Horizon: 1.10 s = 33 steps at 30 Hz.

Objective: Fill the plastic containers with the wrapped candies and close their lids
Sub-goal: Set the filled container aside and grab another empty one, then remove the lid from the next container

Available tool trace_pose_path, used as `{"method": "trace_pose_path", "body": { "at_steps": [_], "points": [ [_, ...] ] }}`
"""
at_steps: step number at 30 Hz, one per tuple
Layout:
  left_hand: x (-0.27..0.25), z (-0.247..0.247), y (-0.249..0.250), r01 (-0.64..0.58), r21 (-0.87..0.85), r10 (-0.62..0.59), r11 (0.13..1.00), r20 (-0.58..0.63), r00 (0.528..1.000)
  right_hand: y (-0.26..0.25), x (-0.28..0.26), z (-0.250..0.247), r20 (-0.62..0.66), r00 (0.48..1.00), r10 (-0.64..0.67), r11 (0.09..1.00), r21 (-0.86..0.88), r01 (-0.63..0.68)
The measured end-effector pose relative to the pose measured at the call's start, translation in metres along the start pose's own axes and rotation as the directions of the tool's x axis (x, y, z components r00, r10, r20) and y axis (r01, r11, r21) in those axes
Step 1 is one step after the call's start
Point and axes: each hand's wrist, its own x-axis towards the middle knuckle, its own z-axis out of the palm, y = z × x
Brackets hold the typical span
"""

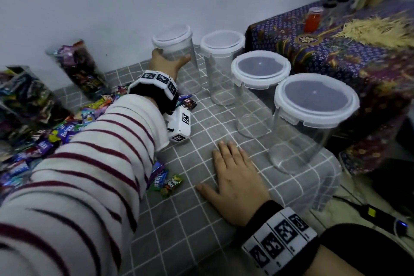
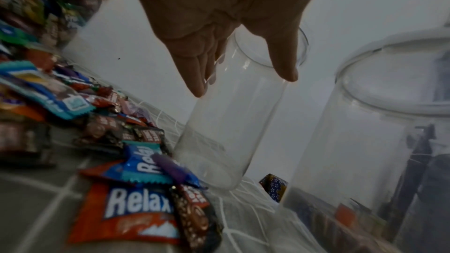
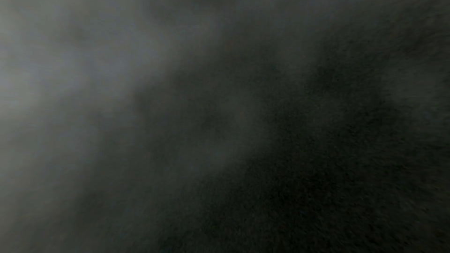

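My head camera looks down over the table (image 1: 201, 219); left wrist camera, close and low, shares the far container (image 1: 179, 60); right wrist view dark.

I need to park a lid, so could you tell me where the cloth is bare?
Bare cloth lies around the flat right hand, between the loose candies and the nearest container. Left of the left hand it is crowded.

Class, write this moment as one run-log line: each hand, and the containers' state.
left hand: grips far empty container | right hand: flat on grid cloth | empty containers: four, lids on | loose candies: on cloth
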Motion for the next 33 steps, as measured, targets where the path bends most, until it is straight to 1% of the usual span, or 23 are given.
{"method": "trace_pose_path", "body": {
  "at_steps": [3,9,13,18,22,25,27,30,33],
  "points": [
    [-0.012,-0.014,-0.004,-0.029,-0.043,0.028,0.999,-0.030,0.999,0.000,0.001,0.002,-0.001,1.000,-0.002,1.000,-0.018,0.002],
    [-0.046,-0.058,0.000,-0.118,-0.055,0.117,0.991,-0.030,0.993,-0.002,0.001,0.001,0.005,1.000,0.013,1.000,-0.027,-0.013],
    [-0.087,-0.100,0.010,-0.124,-0.185,0.132,0.975,0.031,0.991,-0.003,-0.002,-0.002,0.002,1.000,0.022,1.000,-0.010,-0.022],
    [-0.158,-0.159,0.017,-0.133,-0.158,0.157,0.978,0.148,0.977,-0.005,-0.001,-0.002,0.007,1.000,0.028,0.999,-0.021,-0.028],
    [-0.210,-0.198,0.006,-0.096,-0.106,0.115,0.990,0.194,0.974,-0.011,-0.001,-0.002,0.027,0.998,0.055,0.997,-0.051,-0.053],
    [-0.238,-0.211,-0.005,-0.058,-0.165,0.090,0.985,0.194,0.977,-0.020,-0.001,-0.001,0.027,0.998,0.053,0.997,-0.053,-0.051],
    [-0.252,-0.215,-0.013,-0.049,-0.182,0.086,0.982,0.202,0.976,-0.029,0.000,0.002,0.037,0.999,0.027,0.999,-0.035,-0.026],
    [-0.264,-0.218,-0.028,-0.059,-0.161,0.093,0.985,0.214,0.972,-0.042,0.001,0.006,0.056,0.998,-0.010,1.000,-0.020,0.011],
    [-0.269,-0.218,-0.044,-0.062,-0.132,0.089,0.989,0.205,0.975,-0.050,0.003,0.007,0.059,0.998,-0.008,1.000,0.003,0.008]
  ]
}}
